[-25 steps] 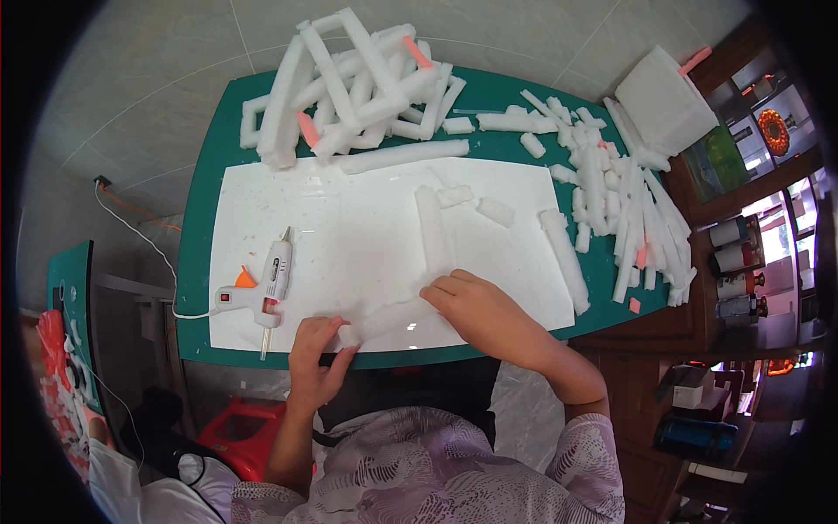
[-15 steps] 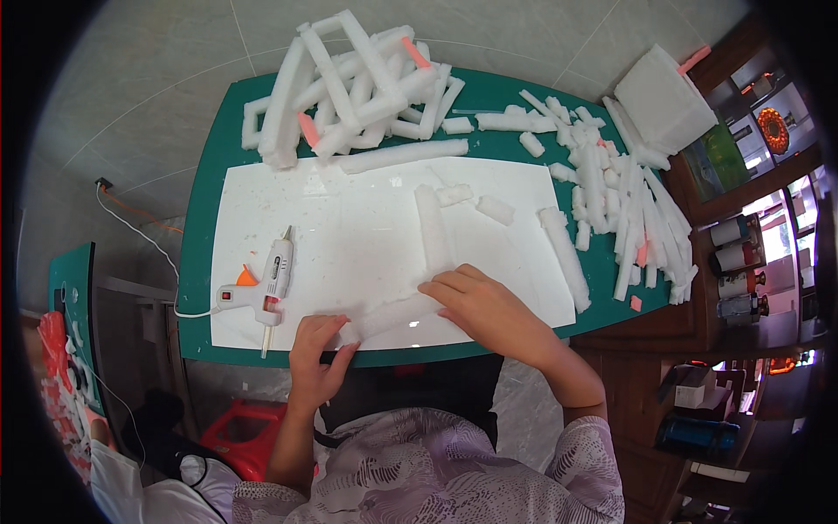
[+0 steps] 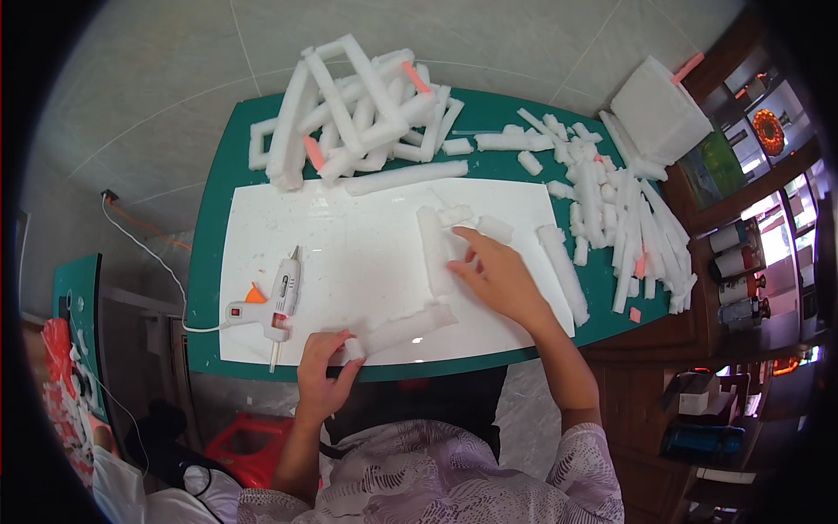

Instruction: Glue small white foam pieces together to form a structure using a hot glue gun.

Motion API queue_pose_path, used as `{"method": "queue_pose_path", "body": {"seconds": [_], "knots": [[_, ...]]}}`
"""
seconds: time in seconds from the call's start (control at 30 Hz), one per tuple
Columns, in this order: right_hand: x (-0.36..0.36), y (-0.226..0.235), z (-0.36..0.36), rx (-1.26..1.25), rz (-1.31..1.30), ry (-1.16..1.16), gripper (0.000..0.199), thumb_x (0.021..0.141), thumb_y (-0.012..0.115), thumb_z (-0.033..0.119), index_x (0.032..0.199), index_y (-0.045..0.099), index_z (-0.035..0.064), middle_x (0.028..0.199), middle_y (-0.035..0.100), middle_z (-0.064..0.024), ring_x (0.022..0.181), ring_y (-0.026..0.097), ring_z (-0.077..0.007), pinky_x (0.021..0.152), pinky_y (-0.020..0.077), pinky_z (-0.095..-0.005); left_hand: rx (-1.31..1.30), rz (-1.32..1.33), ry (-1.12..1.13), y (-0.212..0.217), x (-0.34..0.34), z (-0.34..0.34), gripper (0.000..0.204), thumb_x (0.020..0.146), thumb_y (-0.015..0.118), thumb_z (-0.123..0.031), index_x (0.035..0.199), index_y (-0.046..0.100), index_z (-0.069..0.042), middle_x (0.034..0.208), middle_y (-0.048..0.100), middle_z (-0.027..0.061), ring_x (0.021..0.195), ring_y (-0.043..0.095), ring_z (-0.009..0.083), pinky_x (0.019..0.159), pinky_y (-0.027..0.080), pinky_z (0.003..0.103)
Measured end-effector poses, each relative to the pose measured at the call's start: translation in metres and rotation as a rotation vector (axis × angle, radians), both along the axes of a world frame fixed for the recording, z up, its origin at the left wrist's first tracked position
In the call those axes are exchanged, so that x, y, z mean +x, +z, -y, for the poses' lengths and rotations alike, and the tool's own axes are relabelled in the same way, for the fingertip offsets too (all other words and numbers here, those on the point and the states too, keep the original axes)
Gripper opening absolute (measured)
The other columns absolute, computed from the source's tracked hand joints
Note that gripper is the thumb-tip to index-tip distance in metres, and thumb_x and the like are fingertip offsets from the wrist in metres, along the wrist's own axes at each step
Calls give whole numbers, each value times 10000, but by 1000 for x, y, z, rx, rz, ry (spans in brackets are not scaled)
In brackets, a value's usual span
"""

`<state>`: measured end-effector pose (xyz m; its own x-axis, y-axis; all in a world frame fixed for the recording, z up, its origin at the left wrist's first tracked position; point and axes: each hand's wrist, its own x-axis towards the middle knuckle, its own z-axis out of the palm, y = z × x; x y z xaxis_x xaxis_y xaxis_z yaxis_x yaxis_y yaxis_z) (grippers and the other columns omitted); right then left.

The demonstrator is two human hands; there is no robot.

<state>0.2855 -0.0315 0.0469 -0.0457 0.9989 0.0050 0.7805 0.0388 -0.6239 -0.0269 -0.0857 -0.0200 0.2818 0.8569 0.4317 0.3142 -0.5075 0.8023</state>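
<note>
A white foam strip [image 3: 403, 330] lies near the front edge of the white sheet [image 3: 349, 253] on the desk [image 3: 218, 218], meeting an upright-running foam bar [image 3: 434, 253] at a corner, so the two form an L. The left hand [image 3: 325, 371] pinches the strip's near end between thumb and fingers; the right hand [image 3: 497, 278] lies flat and open, pressing on the bar just beside some short foam blocks [image 3: 476, 223]. The step looks like holding a joint in place while it sets (the strips seem glued end to end); the next move likely calls for steady pressure and square alignment. The foam is rough, crumbly and round-edged. A white glue gun [image 3: 275, 306] with an orange trigger rests left of the strip, its cord trailing off the desk. Farther back sit a foam frame pile [image 3: 349, 113] and loose foam sticks [image 3: 620, 227].
</note>
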Motion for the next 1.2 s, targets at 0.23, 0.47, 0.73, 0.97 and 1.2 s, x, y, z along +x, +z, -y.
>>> {"method": "queue_pose_path", "body": {"seconds": [0.23, 0.47, 0.73, 0.97, 1.2], "knots": [[-20, 1, -18, 71, 92, 161, 665, 838, 755, 257, 1416, 472, 89, 967, 649, -139, 792, 627, -235, 743, 513, -334, -32, 6, 22, 4, 3, 3, 508, 762, 766, 20, 1230, 572, -21, 1080, 670, 139, 900, 612, 245, 809, 504, 332], [10, 24, -6, -102, -399, 207, 516, 816, 734, 83, 1307, 578, 64, 1123, 673, -112, 956, 632, -235, 878, 504, -329, -62, 36, 16, -1, -2, 4, 542, 776, 780, 13, 1269, 559, -30, 1076, 661, 127, 922, 616, 257, 805, 526, 338], [-25, 56, 31, 81, -140, 531, 405, 796, 737, 47, 1197, 694, 83, 1182, 690, -95, 1061, 608, -308, 950, 482, -384, -100, 69, 35, -5, 0, 3, 670, 803, 772, 6, 1399, 466, -26, 1094, 646, 144, 938, 632, 239, 849, 514, 326], [-38, 49, 33, 141, -21, 526, 405, 809, 733, 58, 1211, 691, 93, 1183, 689, -74, 1071, 568, -303, 944, 470, -379, -43, 47, 52, -2, 3, 5, 696, 791, 789, -4, 1405, 462, -27, 1056, 639, 140, 920, 626, 240, 839, 517, 333], [-20, 58, 34, 224, -52, 407, 383, 823, 715, 60, 1205, 681, 77, 1172, 686, -113, 1074, 583, -318, 950, 473, -388, -34, 69, 33, -8, 2, 6, 694, 793, 785, 3, 1405, 460, -34, 1080, 642, 132, 909, 617, 236, 836, 516, 333]]}}
